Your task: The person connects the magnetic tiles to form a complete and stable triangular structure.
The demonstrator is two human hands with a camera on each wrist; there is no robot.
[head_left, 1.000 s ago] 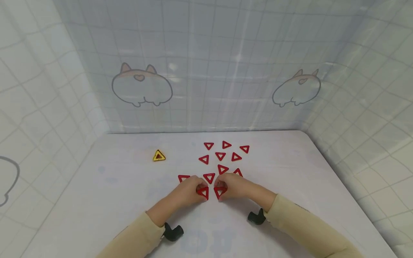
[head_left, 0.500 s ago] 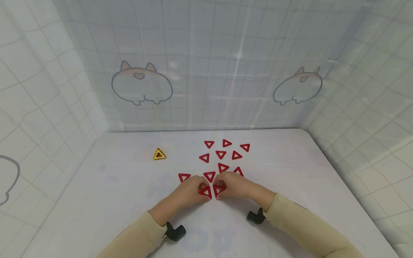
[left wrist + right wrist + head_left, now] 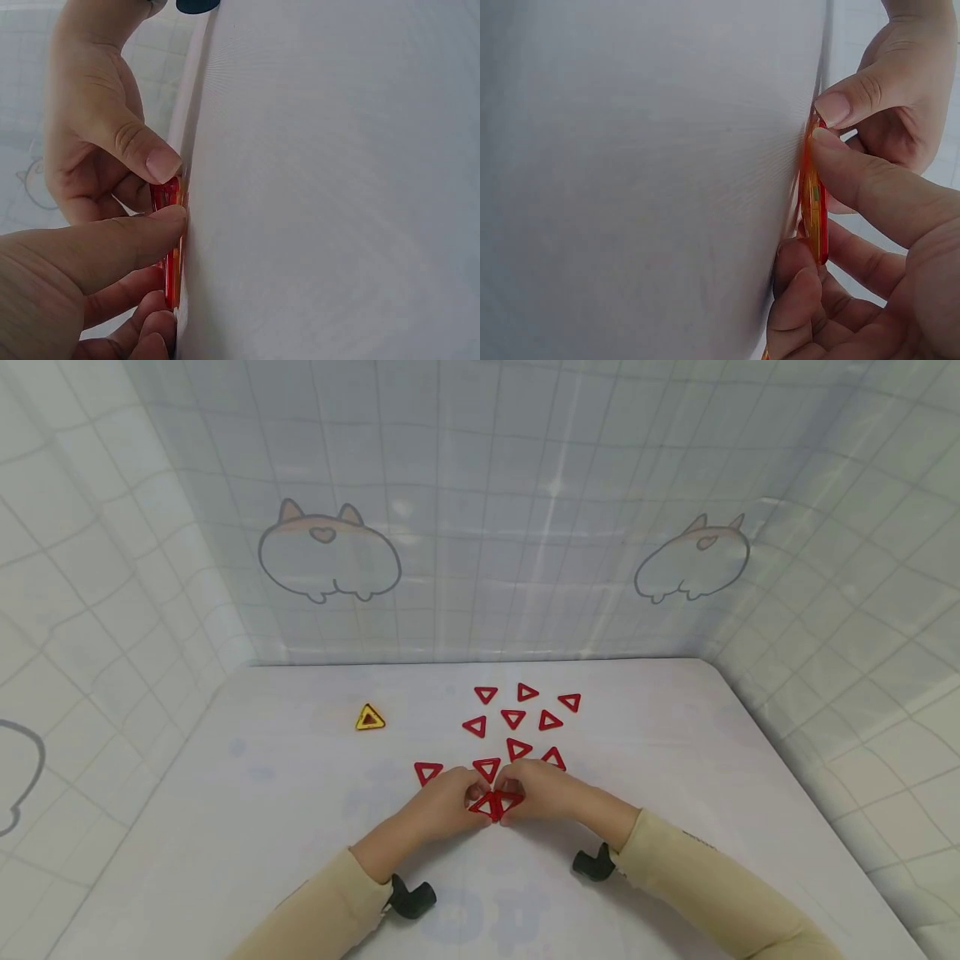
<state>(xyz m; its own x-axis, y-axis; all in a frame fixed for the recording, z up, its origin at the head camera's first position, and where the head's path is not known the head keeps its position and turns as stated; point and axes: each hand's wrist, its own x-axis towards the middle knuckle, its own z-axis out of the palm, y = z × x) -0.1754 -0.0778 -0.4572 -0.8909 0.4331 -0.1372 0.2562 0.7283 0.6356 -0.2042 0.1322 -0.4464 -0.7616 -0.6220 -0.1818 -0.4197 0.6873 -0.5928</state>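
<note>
In the head view my left hand [image 3: 442, 803] pinches a red triangular frame piece [image 3: 482, 815] low over the table, and my right hand [image 3: 553, 792] pinches a second red triangle [image 3: 511, 794]. The two triangles meet side to side between the hands. Up close in the left wrist view, a translucent red piece [image 3: 172, 277] is seen edge-on beside the white tabletop, thumb on its near side. From the right wrist, the piece [image 3: 815, 202] shows red with an orange-yellow edge, held between thumb and fingers; the other hand's thumb is right beside it.
Several red triangles lie loose beyond the hands, such as one just ahead [image 3: 487, 767] and one at the left [image 3: 427, 770]. A yellow triangle [image 3: 370, 718] with a reddish centre lies at the back left. White patterned walls [image 3: 480, 527] enclose the table [image 3: 225, 793] behind and at both sides.
The gap between the two held triangles has closed; they now touch along one side. My left hand has moved to the right, my right hand slightly left. The loose pieces stay put.
</note>
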